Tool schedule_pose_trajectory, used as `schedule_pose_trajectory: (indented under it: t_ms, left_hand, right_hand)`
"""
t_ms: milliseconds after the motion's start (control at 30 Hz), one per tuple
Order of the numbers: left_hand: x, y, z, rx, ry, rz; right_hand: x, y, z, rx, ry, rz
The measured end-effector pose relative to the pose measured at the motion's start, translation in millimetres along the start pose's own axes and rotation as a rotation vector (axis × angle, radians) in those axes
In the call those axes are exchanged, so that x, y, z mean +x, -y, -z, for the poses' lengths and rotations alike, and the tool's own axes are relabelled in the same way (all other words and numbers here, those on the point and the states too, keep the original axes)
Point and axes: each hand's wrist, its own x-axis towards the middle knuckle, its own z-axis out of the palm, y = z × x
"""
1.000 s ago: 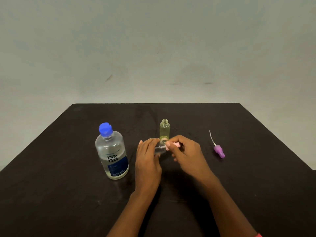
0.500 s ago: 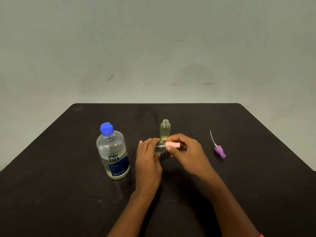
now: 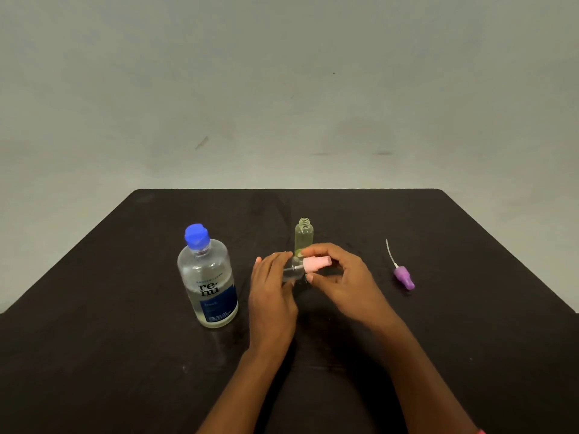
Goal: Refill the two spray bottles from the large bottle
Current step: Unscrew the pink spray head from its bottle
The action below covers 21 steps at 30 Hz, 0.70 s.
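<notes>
A large clear bottle (image 3: pixel 207 280) with a blue cap and dark blue label stands upright at the left of the dark table. My left hand (image 3: pixel 271 289) grips a small clear spray bottle (image 3: pixel 293 270), held on its side. My right hand (image 3: pixel 340 277) pinches its pink spray cap (image 3: pixel 316 264), which sits slightly out from the bottle neck with the dip tube showing. Just behind my hands stands a small yellowish spray bottle (image 3: pixel 303 238), upright and uncapped. Its purple spray cap (image 3: pixel 404 277) with a white dip tube lies on the table to the right.
The dark table (image 3: pixel 125 355) ends at a far edge in front of a plain grey wall (image 3: pixel 282 89). Its left and right edges slant toward me.
My right hand has drawn the pink cap a little to the right, out of the clear bottle's neck. The other objects have not moved.
</notes>
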Motion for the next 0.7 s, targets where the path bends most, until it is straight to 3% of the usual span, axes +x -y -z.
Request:
schedule_pose_trajectory:
  t_ms: [200, 400, 700]
  left_hand:
    - [-1.6, -2.3, 0.0, -0.01, 0.009, -0.019]
    - [-0.3, -1.4, -0.8, -0.023, 0.016, 0.011]
    - [-1.9, -3.7, -0.7, -0.03, 0.007, 0.002]
  right_hand:
    - [-2.7, 5.4, -4.4, -0.043, -0.127, -0.073]
    - [-1.4, 0.7, -2.0, -0.047, -0.075, 0.049]
    - [-3.0, 7.4, -4.6, -0.042, -0.153, -0.038]
